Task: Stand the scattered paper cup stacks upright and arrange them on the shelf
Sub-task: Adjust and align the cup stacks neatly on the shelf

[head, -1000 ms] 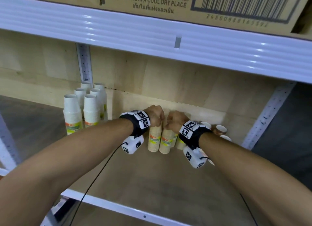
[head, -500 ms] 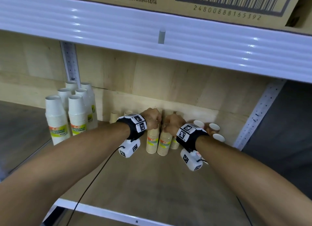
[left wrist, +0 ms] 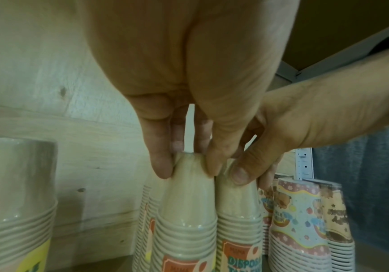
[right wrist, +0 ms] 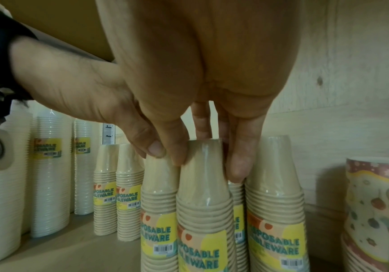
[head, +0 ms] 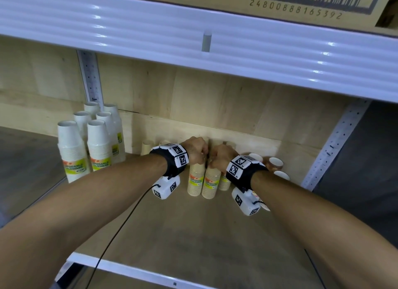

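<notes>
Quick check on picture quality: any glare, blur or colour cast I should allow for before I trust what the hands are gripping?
Head view: sharp, glare streaks on the white shelf beam, edges bowed. Left wrist view: greenish, dim and soft, though left hand fingertips on the tan cup stack read clearly. Right wrist view: warmer, labels legible, left edge blurred.

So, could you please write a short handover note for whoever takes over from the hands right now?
Left hand: grips the top of the left tan cup stack.
Right hand: grips the top of the right tan cup stack beside it.
Both stacks stand upright on the shelf, side by side near the back wall.
Done: white cup stacks stand grouped at the left, more tan stacks stand behind.
Left: release both, then check the patterned cup stacks at the right; whether any lie tipped is unclear.
</notes>
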